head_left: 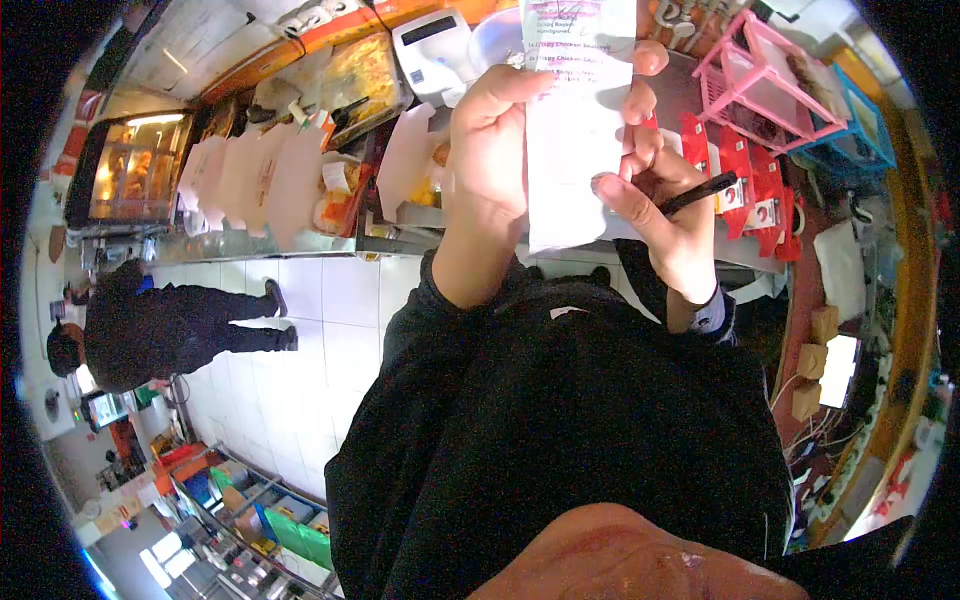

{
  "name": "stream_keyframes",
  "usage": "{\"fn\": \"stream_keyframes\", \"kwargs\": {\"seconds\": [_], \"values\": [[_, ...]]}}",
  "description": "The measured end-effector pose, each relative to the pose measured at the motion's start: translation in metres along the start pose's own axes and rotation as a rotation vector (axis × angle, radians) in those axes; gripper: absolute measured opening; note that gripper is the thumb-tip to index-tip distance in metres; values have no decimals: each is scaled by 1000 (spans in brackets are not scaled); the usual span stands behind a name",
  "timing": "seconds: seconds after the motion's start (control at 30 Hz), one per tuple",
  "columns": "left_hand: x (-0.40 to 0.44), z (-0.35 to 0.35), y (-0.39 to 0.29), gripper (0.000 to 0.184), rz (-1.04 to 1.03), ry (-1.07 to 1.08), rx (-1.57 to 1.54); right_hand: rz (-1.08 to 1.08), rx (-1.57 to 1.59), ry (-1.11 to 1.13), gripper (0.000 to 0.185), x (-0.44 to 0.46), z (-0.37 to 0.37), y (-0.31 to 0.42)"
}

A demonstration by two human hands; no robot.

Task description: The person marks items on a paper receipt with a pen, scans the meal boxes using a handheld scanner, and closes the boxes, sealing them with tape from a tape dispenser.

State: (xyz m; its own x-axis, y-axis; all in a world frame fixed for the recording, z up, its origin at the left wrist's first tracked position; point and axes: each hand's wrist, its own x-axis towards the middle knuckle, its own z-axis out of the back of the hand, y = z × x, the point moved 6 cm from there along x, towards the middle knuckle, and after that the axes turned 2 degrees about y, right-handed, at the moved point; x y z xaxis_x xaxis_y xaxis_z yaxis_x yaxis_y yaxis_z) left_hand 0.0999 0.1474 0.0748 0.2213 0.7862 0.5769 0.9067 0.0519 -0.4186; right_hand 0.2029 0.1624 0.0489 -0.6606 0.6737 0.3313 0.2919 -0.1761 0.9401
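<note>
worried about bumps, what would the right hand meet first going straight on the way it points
Likely the paper slip, whose edge the right hand overlaps in view, though depth is unclear.

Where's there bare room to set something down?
A small grey strip of counter looks bare between the right hand and pink basket. Floor tiles lie open between the co-worker and the wearer's black shirt. The counter's left is crowded with pale open boxes, its right with red cartons.
</note>
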Motion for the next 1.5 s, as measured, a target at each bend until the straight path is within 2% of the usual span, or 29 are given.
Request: {"fn": "stream_keyframes", "kwargs": {"seconds": [0.07,0.1,0.23,0.3,0.33,0.37,0.43,0.5,0.53,0.6,0.63,0.7,0.73,0.83,1.0,1.03,1.07,1.2,1.27,1.3,1.37,1.4,1.5], "values": [[1,3,5,58,10,-151,-31,-26,68,-34,14,-2,3,3],[2,3,8,58,19,-146,-39,-53,141,-54,13,-3,5,2],[3,6,16,58,-31,-115,-74,-118,113,-96,10,-11,11,-2],[4,6,17,58,-64,-95,-63,-240,161,-128,12,-15,16,-11],[4,6,15,57,-103,-123,-89,-207,89,-102,23,-15,16,-7],[4,7,13,55,-144,-151,-114,-94,-208,-165,45,-15,25,-2],[1,6,11,54,-144,-185,-126,179,-121,-357,65,-11,37,4],[-2,9,10,53,-145,-220,-137,207,17,-257,76,-17,49,20],[-1,9,9,53,-141,-165,-128,205,18,-258,76,-16,49,24],[0,8,9,53,-135,-111,-121,299,106,-80,59,-14,39,35],[1,7,10,53,-103,-88,-57,299,105,-82,59,-14,37,38],[1,5,10,54,-70,-65,4,195,-120,-65,31,-9,21,40],[1,4,9,54,-74,-29,-89,122,-58,-107,22,-8,18,38],[0,4,9,54,-71,-3,-197,332,-162,-185,18,-7,14,42],[1,9,10,54,-52,-41,-259,434,-346,-263,16,-3,12,36],[0,15,10,54,-49,-78,-174,460,-384,-264,15,-2,11,36],[0,20,11,54,-45,-115,-89,443,-378,-281,15,0,11,37],[5,22,16,51,-97,-178,-92,429,-451,-309,15,7,15,40],[7,32,18,49,-110,-261,-98,549,-552,-181,13,11,16,42],[10,35,20,49,-108,-260,-98,550,-552,-183,13,10,18,43],[18,42,26,49,-118,-241,-76,307,-307,-314,11,10,37,32],[24,43,29,49,-115,-241,-76,460,-422,-227,11,12,41,37],[46,44,40,48,-124,-145,-160,440,-434,-191,12,11,69,33]]}}
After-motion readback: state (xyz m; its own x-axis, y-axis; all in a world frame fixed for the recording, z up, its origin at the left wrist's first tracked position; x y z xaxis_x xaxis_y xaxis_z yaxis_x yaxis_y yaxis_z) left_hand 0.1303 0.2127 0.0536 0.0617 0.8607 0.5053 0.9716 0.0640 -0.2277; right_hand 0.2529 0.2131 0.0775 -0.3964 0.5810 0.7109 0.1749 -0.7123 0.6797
